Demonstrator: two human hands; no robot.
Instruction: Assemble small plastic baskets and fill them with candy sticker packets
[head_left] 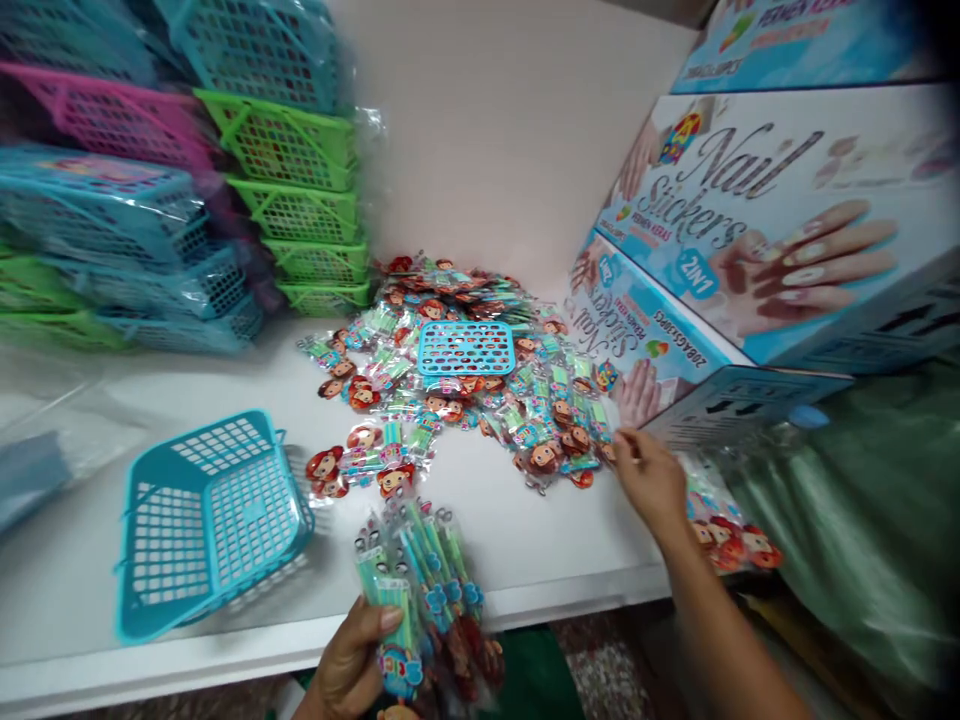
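My left hand [352, 655] is closed around a bunch of small clear candy packets [431, 570] with green sticks and cartoon heads, held over the table's front edge. My right hand [654, 485] is at the right side of a loose pile of the same packets [551, 410], its fingers pinched together. What lies between those fingertips, if anything, is too small to make out. A flat blue plastic grid [466, 348] rests on top of the pile. To the left, an open blue basket [214, 520] sits tilted on the white table [480, 530].
Wrapped baskets in blue, green and pink [300, 150] are stacked at the back left. Printed nail sticker boxes [780, 220] stand at the right. Below them, more packets [724, 530] lie beside a green plastic sack [847, 520]. Clear plastic wrap [67, 420] is at far left.
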